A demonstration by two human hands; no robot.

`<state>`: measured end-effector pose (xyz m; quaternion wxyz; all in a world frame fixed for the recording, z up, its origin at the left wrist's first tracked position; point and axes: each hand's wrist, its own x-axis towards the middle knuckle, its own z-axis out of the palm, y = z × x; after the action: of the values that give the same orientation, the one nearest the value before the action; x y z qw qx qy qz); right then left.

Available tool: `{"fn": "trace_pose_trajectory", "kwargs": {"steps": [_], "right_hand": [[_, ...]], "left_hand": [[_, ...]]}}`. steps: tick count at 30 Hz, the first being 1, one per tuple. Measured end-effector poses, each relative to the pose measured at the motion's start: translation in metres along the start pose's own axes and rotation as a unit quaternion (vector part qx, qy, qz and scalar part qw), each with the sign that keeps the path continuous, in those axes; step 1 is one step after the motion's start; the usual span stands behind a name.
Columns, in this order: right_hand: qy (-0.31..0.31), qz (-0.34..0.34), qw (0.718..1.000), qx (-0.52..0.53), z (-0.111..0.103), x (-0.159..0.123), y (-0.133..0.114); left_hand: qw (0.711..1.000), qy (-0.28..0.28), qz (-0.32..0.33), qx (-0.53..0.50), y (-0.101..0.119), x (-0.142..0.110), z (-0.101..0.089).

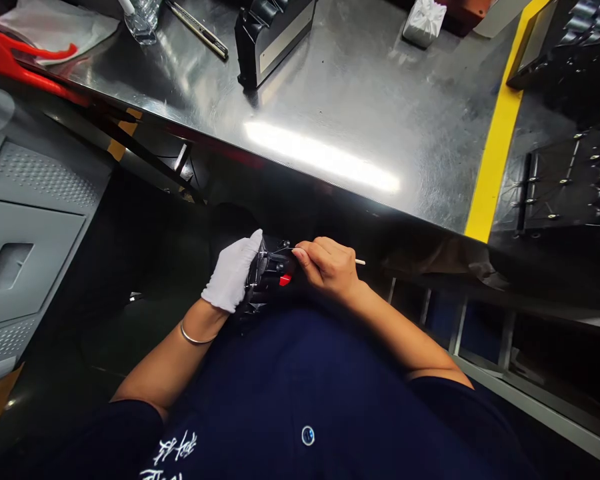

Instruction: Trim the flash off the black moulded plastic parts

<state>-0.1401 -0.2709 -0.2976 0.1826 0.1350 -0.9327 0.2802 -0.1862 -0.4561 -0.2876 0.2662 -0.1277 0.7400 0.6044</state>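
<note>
My left hand (233, 270), in a white glove, is closed around a glossy black plastic part (266, 268) close to my body. The part has ribs and posts, and a small red piece (285, 280) shows at its right side. My bare right hand (330, 263) pinches a thin stick (361, 262) whose pale end sticks out behind the hand. Its fingertips are at the right edge of the black part, and a fine tip reaches toward it. Whether that tip touches the part I cannot tell.
Ahead runs a metal table (360, 120) with a yellow tape strip (500, 140). On it are a black housing (273, 43), a pen-like tool (197, 30), a clear bottle (143, 23) and a white-wrapped block (424, 22). Black parts (570, 173) lie right; a grey bin (30, 233) stands left.
</note>
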Motion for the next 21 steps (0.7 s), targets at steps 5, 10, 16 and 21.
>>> {"fn": "trace_pose_trajectory", "kwargs": {"steps": [5, 10, 16, 21], "right_hand": [[-0.028, 0.020, 0.996, 0.083, 0.004, -0.002, -0.001], [-0.121, 0.026, 0.961, 0.248, -0.007, 0.002, 0.001], [-0.098, 0.031, 0.966, 0.239, -0.017, 0.005, 0.001], [-0.182, 0.035, 0.941, 0.283, -0.024, 0.007, 0.000]], "left_hand": [[0.999, 0.034, 0.005, 0.017, 0.006, -0.004, 0.002], [0.997, 0.060, 0.032, 0.023, 0.003, -0.007, 0.002], [0.991, 0.100, 0.082, 0.033, 0.010, -0.011, 0.002], [0.988, 0.126, 0.092, 0.009, 0.014, -0.012, 0.003]]}}
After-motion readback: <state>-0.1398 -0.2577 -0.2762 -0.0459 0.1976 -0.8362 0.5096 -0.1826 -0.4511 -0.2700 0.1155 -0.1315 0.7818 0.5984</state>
